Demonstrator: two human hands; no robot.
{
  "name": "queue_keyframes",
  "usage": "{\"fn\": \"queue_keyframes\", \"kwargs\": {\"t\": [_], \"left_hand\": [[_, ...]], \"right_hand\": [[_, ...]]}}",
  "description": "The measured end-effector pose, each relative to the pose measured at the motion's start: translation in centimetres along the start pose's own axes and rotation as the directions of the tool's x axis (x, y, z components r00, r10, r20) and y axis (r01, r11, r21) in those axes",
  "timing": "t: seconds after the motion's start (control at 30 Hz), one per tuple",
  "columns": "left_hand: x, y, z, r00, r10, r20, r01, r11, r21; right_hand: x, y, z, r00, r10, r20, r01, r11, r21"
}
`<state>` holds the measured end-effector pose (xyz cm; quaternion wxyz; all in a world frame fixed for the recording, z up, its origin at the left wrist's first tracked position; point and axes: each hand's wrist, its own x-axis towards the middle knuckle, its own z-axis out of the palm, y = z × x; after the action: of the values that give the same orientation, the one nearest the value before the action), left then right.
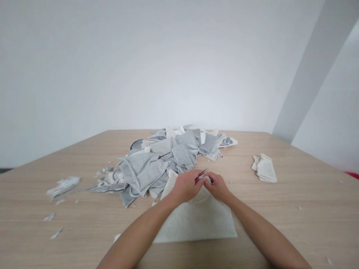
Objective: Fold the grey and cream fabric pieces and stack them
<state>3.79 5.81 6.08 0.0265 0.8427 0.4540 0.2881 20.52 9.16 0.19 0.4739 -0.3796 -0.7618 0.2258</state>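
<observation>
From my remote station I see, at far left on the wood-grain tabletop (308, 224), a tuft of pale fabric trimmings (64, 186), with 2 smaller scraps, an upper scrap (49, 217) and a lower scrap (57, 234), lying nearer the viewer. Just right of the tuft, striped grey-and-white knit strips (112, 182) adjoin a loose heap of grey and cream fabric pieces (144, 170), which spreads back toward the white wall (179, 67). In front of the heap, at centre, lies the cream cloth panel (196, 222), its near edge on the tabletop and its far part raised in the fingers. The left hand (188, 185) is closed, fingers curled, thumb pressed on the raised cloth. A small, slender pointed tool (202, 172) projects between both hands, tips up and rightward; I cannot tell which hand bears it. The right hand (217, 186) is also nearly closed, pinching the panel's raised part between thumb and forefinger. Well apart at right rests a small stack of cream fabric pieces (266, 169).
</observation>
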Motion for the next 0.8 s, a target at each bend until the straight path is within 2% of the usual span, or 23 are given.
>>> {"fn": "queue_keyframes", "kwargs": {"t": [0.33, 0.57, 0.8], "left_hand": [[-0.4, -0.6, 1.9, 0.999, -0.033, 0.009, 0.033, 0.999, -0.003], [-0.6, -0.8, 2.2, 0.999, -0.027, 0.022, 0.027, 0.999, 0.027], [-0.5, -0.7, 2.3, 0.995, -0.096, 0.006, 0.096, 0.995, 0.036]], "right_hand": [[0.2, 0.5, 0.1, 0.996, 0.014, 0.085, -0.007, 0.997, -0.08], [0.2, 0.2, 0.1, 0.993, 0.018, 0.115, -0.009, 0.997, -0.074], [0.2, 0.1, 0.2, 0.992, 0.034, 0.12, -0.023, 0.995, -0.094]]}}
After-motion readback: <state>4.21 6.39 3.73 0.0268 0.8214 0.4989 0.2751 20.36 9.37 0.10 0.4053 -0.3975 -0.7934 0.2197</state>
